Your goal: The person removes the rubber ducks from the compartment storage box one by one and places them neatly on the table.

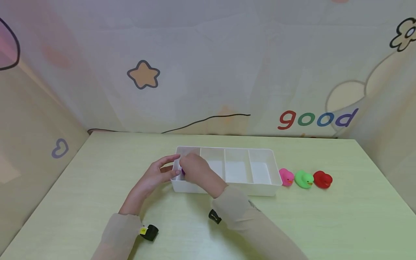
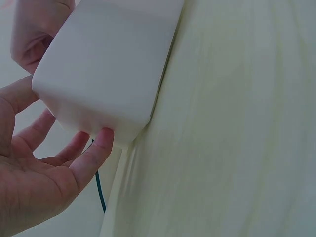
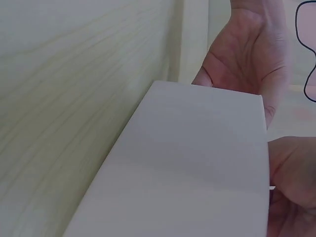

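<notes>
A white divided box point(image 1: 224, 188) stands on the table, its compartments side by side. My left hand point(image 1: 159, 173) holds the box's left end; in the left wrist view its fingertips point(image 2: 104, 136) touch the outer end wall, and the thumb is at the top rim. My right hand point(image 1: 196, 169) reaches into the leftmost compartment with curled fingers. A small purple thing point(image 1: 183, 172) shows at its fingertips, mostly hidden by the hand. The right wrist view shows the box's front wall point(image 3: 197, 148), which hides much of the right hand point(image 3: 296, 173).
To the right of the box stand a pink rubber duck point(image 1: 286, 177), a green rubber duck point(image 1: 303, 179) and a red rubber duck point(image 1: 323, 179) in a row. A printed cloth point(image 1: 208, 72) hangs behind the table point(image 1: 341, 224).
</notes>
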{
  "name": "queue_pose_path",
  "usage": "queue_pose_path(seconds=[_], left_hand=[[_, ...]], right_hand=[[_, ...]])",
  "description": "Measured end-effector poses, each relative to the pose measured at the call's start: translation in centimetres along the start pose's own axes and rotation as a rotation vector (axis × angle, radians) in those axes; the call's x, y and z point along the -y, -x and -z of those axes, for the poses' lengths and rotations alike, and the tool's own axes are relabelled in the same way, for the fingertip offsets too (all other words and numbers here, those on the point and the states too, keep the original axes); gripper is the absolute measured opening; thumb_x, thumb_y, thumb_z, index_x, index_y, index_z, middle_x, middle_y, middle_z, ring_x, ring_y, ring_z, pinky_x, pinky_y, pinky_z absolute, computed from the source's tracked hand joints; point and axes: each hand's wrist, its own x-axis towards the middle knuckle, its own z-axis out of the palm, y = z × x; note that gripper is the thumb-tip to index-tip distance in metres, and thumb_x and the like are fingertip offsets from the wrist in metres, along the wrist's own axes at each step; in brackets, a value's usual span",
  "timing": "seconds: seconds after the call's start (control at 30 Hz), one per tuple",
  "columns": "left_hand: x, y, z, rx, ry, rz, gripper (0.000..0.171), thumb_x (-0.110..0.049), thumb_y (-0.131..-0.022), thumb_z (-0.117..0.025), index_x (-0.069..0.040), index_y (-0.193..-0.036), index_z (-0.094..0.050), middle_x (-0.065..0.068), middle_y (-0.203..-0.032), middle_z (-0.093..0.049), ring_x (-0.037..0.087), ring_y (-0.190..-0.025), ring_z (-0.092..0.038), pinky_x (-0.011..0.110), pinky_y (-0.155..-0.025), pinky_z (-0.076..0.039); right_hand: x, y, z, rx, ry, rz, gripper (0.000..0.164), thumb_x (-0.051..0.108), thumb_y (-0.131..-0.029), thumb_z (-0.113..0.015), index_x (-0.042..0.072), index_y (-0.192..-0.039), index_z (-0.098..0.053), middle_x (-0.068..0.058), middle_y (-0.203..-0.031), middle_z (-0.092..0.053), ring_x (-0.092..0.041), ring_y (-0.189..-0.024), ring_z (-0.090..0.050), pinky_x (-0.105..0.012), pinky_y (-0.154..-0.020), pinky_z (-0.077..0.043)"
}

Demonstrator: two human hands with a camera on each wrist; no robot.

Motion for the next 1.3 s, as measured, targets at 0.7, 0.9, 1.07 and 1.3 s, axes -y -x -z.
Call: queue_pose_path(seconds=[0.7, 0.9, 1.07, 1.3], left_hand=[[0.0, -0.1, -0.1, -0.008, -0.001, 0.005, 0.058, -0.012, -0.085, -0.064, -0.008, -0.137, -0.039, 0.015, -0.142, -0.029, 0.037, -0.125, -0.039, 0.042, -0.092, -0.045], [-0.2, 0.0, -0.1, -0.019, -0.021, 0.023, 0.058, -0.015, -0.086, -0.063, -0.009, -0.137, -0.039, 0.015, -0.143, -0.029, 0.038, -0.125, -0.038, 0.042, -0.091, -0.045], [-0.2, 0.0, -0.1, -0.030, -0.031, 0.029, 0.058, -0.016, -0.085, -0.065, -0.010, -0.137, -0.039, 0.013, -0.144, -0.029, 0.037, -0.126, -0.037, 0.042, -0.092, -0.045], [-0.2, -0.1, -0.2, -0.044, -0.043, 0.044, 0.059, -0.022, -0.082, -0.068, -0.016, -0.135, -0.042, 0.009, -0.143, -0.031, 0.035, -0.126, -0.037, 0.043, -0.092, -0.044]], right_hand=[[-0.6, 0.0, -0.2, -0.038, -0.061, 0.030, 0.025, 0.000, -0.077, -0.064, 0.009, -0.057, -0.050, 0.004, -0.050, -0.037, -0.010, -0.051, -0.035, -0.018, -0.046, -0.027], [-1.5, 1.3, 1.1, -0.082, -0.183, 0.020, 0.009, 0.000, -0.077, -0.066, 0.006, -0.071, -0.064, 0.001, -0.059, -0.052, -0.011, -0.058, -0.042, -0.018, -0.053, -0.035], [-2.4, 2.3, 2.0, -0.155, -0.266, 0.057, 0.020, -0.001, -0.075, -0.067, 0.002, -0.094, -0.070, -0.007, -0.087, -0.069, -0.018, -0.078, -0.060, -0.028, -0.073, -0.048], [-3.3, 3.6, 2.7, -0.209, -0.387, 0.086, 0.027, 0.001, -0.075, -0.070, -0.001, -0.102, -0.068, -0.011, -0.097, -0.068, -0.020, -0.088, -0.064, -0.026, -0.076, -0.051]])
